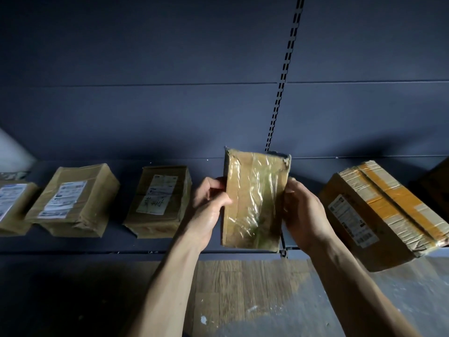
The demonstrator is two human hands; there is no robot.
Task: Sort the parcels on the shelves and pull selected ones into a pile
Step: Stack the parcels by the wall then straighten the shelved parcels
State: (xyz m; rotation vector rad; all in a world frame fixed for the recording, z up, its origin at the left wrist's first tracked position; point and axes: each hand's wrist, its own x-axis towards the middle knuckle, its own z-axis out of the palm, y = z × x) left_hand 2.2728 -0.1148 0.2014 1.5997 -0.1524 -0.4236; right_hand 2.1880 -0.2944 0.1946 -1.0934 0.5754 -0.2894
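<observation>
Parcel (pixel 255 200): upright, long axis vertical, taped face toward the person, above the shelf (pixel 73 244).
Left hand (pixel 210 205): grasping left edge.
Right hand (pixel 303 212): grasping right edge.

A dark blue-grey back panel (pixel 145 69) rises from the far edge of the shelf (pixel 73 244), crossed by thin horizontal seams. A slotted upright (pixel 283 76) with two rows of slots runs down it, right of the middle. Below the shelf's front edge lies a floor (pixel 243 288) of worn wood-look planks, with white flecks (pixel 203 319) and a grey, scuffed patch (pixel 401 288) to the right. At the far left edge is a pale, blurred surface (pixel 12 149).
</observation>
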